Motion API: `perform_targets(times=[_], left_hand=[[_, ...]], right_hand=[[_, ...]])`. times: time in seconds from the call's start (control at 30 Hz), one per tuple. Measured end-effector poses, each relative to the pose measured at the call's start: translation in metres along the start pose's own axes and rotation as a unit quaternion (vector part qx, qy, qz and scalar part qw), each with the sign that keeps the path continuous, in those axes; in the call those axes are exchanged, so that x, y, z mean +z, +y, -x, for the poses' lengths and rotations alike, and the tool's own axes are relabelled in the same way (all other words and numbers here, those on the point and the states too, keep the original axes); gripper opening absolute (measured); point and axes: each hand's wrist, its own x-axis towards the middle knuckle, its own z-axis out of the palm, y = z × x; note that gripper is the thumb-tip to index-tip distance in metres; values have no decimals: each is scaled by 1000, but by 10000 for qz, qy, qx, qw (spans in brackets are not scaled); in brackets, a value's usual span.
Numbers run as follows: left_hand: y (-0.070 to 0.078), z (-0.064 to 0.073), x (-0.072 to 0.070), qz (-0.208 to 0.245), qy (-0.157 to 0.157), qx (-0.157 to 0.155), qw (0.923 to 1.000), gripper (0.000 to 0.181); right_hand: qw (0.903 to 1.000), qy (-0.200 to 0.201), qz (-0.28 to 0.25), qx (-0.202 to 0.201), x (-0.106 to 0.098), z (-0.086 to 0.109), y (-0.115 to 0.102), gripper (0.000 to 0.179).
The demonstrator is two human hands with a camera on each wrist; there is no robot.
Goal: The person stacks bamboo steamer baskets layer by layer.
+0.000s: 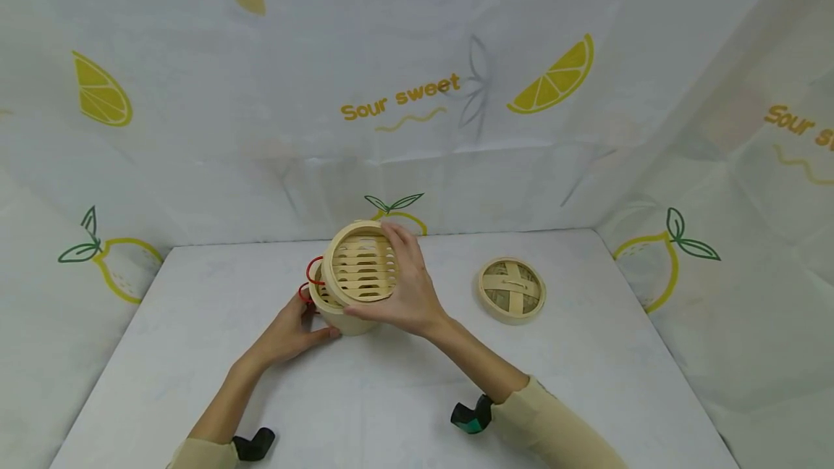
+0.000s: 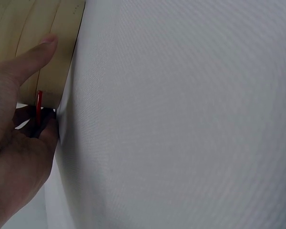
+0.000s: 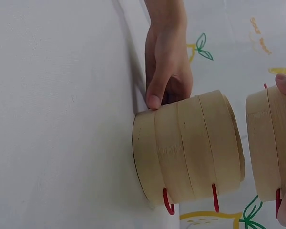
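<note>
My left hand point(image 1: 287, 335) steadies a bamboo steamer stack point(image 1: 352, 324) on the table. In the left wrist view, its thumb presses the pale wall, and the other fingers bend around by a red loop point(image 2: 38, 107). My right hand point(image 1: 413, 295) grips a separate bamboo steamer basket point(image 1: 360, 284) by its rim, thumb below and fingers above. This basket is tilted, its slatted inside facing me. The right wrist view shows a gap between the raised basket point(image 3: 263, 143) and the stack's top. Two tiers with red loops appear in the stack point(image 3: 190, 143).
A round bamboo steamer lid point(image 1: 511, 289) with crossed strips lies on the white table point(image 1: 586, 353) to the right. Lemon-printed white sheeting point(image 1: 293, 93) hangs behind and beside the table. Black wrist mounts point(image 1: 254, 445) sit on both forearms.
</note>
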Motion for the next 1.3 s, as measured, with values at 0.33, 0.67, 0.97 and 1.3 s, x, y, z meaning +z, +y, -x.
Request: perform_targets(times=[0.33, 0.67, 0.97, 1.3], left_hand=[[0, 0, 0, 96, -11, -153, 9998, 92], [0, 0, 0, 134, -48, -163, 9998, 93], [-1, 0, 0, 35, -5, -202, 9998, 92], [-2, 0, 1, -16, -43, -339, 9994, 93]], right_hand=[[10000, 90, -34, -13, 6, -2, -3, 138], [10000, 63, -43, -18, 12, -5, -6, 137], [9999, 3, -42, 92, 16, -9, -7, 137], [9993, -173, -21, 342, 20, -12, -9, 136]])
